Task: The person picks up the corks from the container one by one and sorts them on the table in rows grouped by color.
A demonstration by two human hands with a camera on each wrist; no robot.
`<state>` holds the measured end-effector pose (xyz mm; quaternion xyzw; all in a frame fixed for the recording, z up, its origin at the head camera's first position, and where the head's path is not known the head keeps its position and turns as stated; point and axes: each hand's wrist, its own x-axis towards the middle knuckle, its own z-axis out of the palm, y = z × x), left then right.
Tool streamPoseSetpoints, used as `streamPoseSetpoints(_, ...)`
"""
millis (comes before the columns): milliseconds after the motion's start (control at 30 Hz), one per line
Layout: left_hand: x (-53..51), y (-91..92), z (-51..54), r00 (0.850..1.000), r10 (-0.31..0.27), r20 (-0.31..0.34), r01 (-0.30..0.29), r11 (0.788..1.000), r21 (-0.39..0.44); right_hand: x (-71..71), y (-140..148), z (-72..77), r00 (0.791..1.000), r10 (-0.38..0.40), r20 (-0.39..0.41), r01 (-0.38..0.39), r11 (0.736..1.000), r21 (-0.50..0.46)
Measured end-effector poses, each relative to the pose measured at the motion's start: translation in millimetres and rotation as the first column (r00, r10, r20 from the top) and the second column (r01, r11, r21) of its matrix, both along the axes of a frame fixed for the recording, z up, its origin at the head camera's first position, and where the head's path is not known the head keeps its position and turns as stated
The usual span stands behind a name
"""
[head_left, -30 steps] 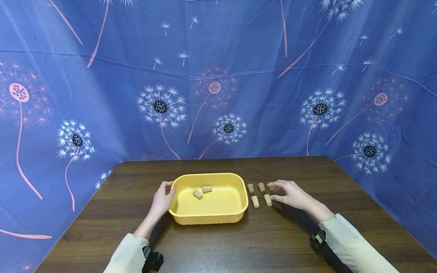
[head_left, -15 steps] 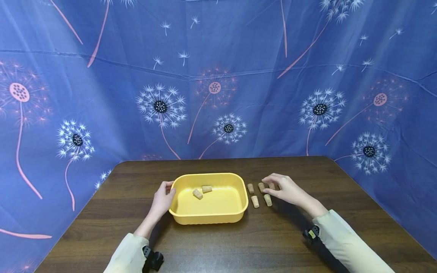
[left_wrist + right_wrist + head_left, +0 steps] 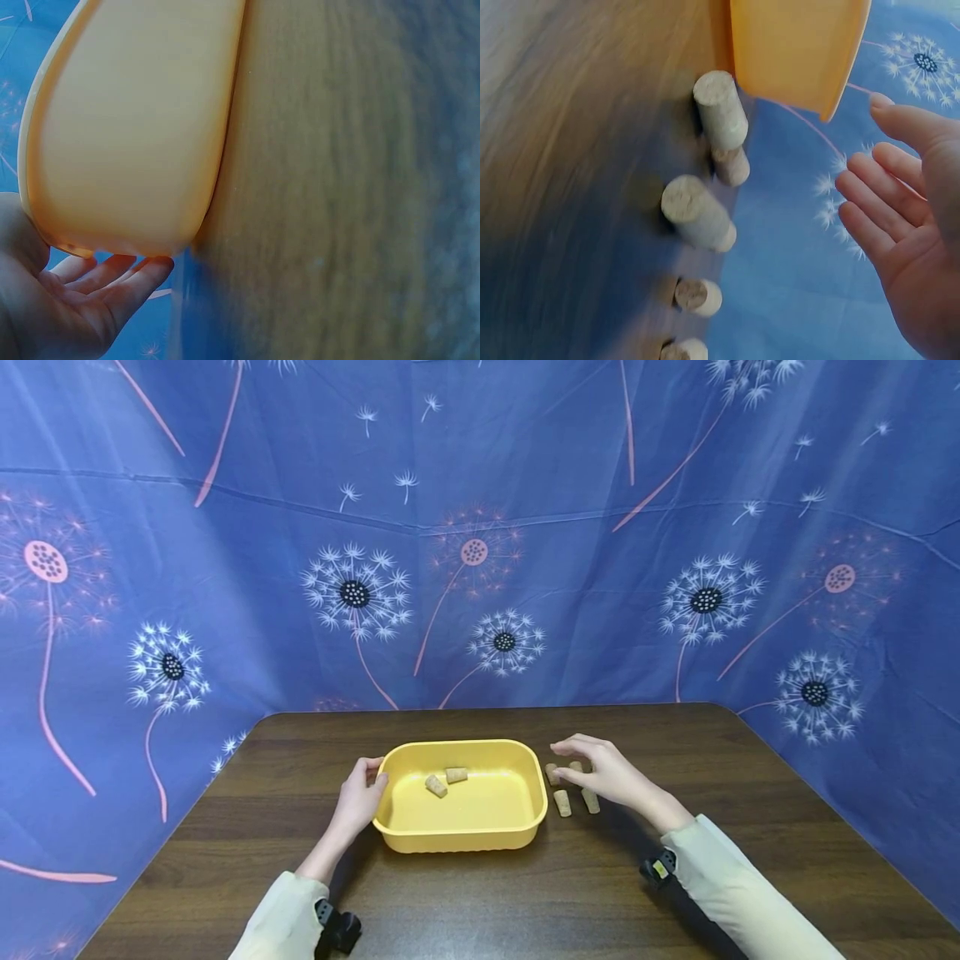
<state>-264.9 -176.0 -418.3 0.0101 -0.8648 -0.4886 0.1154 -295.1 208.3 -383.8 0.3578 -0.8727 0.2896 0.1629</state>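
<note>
A yellow plastic tray point(image 3: 459, 842) stands on the table, with two corks inside: one cork point(image 3: 456, 774) lies near the back wall, another cork point(image 3: 436, 786) just in front of it. My left hand point(image 3: 356, 800) grips the tray's left end, thumb at the rim and fingers along the outer wall point(image 3: 135, 150). To the right of the tray are several more corks, among them a front cork point(image 3: 562, 803) and its neighbour point(image 3: 591, 801). Over the back ones hovers my right hand point(image 3: 609, 774), fingers loosely bent and holding nothing; in the right wrist view its palm faces the corks point(image 3: 697, 214).
The brown wooden table point(image 3: 450, 902) runs up to a blue cloth backdrop point(image 3: 600, 568) printed with dandelions. A black wrist camera point(image 3: 341, 931) sits on the left wrist and another camera point(image 3: 658, 867) on the right one.
My right hand has moved left over the corks, towards the tray, still holding nothing. My left hand and the tray have stayed in place.
</note>
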Motion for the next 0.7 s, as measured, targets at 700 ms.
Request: streamPoseSetpoints(700, 0.9, 0.3, 0.6, 1.000, 0.000, -0.001, 0.000, 1.000, 0.003, -3.2, -49, 1.3, 0.995, 0.091, -0.043, -0.087, 0.993, 0.074)
